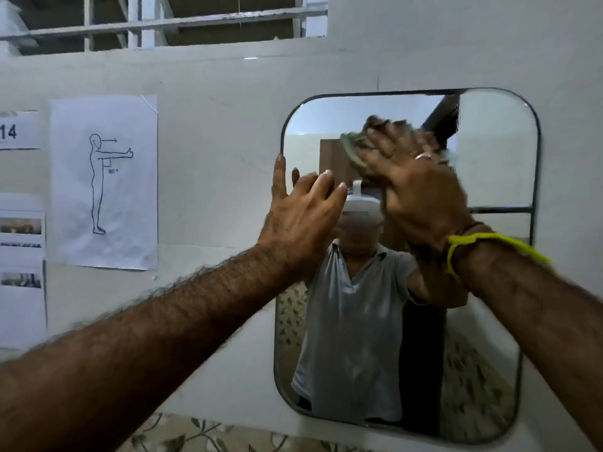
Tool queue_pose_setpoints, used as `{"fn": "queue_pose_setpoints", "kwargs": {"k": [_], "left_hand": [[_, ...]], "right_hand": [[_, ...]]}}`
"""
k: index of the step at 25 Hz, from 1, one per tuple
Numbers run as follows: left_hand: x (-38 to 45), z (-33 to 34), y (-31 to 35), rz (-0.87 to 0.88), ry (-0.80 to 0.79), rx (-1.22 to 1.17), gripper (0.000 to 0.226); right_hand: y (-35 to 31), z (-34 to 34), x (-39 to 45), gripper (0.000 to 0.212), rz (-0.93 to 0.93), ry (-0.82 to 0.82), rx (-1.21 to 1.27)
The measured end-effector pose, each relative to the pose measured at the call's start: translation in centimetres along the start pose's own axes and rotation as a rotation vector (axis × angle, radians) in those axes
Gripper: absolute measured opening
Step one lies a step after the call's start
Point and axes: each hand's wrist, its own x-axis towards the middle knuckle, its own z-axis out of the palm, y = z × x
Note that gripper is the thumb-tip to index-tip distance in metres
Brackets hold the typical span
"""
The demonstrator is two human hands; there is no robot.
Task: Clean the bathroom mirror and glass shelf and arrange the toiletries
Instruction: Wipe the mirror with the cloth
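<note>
The right hand (414,181) presses a greenish cloth (354,148) against the mirror (499,158) near its upper edge, fingers straight — the left hand (303,207), fingers spread, touches the mirror's left edge, beside papers reading "14" (8,132) and "90°" (112,171).

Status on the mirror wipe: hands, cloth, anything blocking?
Right hand presses green cloth flat on upper mirror. Left hand open, fingertips at mirror's left edge. Nothing blocking; glass shelf and toiletries out of view.
</note>
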Motion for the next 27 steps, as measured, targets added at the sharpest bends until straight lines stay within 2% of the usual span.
{"fn": "queue_pose_setpoints", "kwargs": {"k": [2,3,4,6,8,12,13,16,17,18,21,22,23,26,27], "left_hand": [[-0.1,0.0,0.3,-0.001,-0.019,-0.003,0.067],[-0.1,0.1,0.4,-0.01,-0.005,-0.02,0.064],[-0.2,0.2,0.6,-0.034,0.024,-0.041,0.061],[-0.7,0.4,0.5,-0.117,0.109,-0.06,0.061],[-1.4,0.5,0.3,-0.142,0.157,-0.045,0.067],[-2.7,0.2,0.5,-0.089,0.136,-0.082,0.07],[-3.0,0.2,0.7,-0.088,0.132,-0.072,0.07],[-4.1,0.4,1.5,-0.091,0.104,-0.05,0.07],[-4.4,0.5,1.6,-0.094,0.087,-0.051,0.072],[-4.7,0.5,1.6,-0.096,0.064,-0.051,0.074],[-5.7,0.6,2.0,-0.1,-0.003,-0.057,0.083],[-6.1,0.6,2.3,-0.104,-0.015,-0.064,0.087],[-6.5,0.6,2.6,-0.108,-0.025,-0.07,0.092],[-7.5,0.4,3.5,-0.118,-0.083,-0.065,0.105],[-8.1,0.3,3.7,-0.118,-0.112,-0.058,0.108]], "right_hand": [[-0.1,-0.4,-0.2,0.067,0.214,0.046,0.074],[-1.0,-0.2,-0.4,0.068,0.226,0.061,0.079],[-2.1,0.2,-1.0,0.069,0.168,0.053,0.067],[-3.7,1.2,-2.8,0.064,-0.064,0.001,0.014],[-2.8,1.1,-4.2,0.059,-0.14,-0.016,-0.012],[-2.5,0.6,-4.7,0.063,0.204,0.064,0.083],[-3.8,0.9,-4.8,0.062,0.207,0.069,0.084],[-5.3,2.0,-6.5,0.057,-0.125,-0.003,0.069],[-4.5,2.0,-6.8,0.056,-0.183,-0.018,0.072],[-3.4,1.9,-6.8,0.056,-0.162,0.006,0.084],[-3.3,1.5,-7.2,0.057,0.151,0.104,0.152],[-4.5,1.7,-7.7,0.057,0.182,0.109,0.16],[-5.9,2.0,-8.5,0.058,0.129,0.08,0.161],[-7.4,2.8,-12.2,0.053,-0.241,-0.046,0.116],[-6.8,2.8,-13.1,0.053,-0.273,-0.054,0.102]]}}
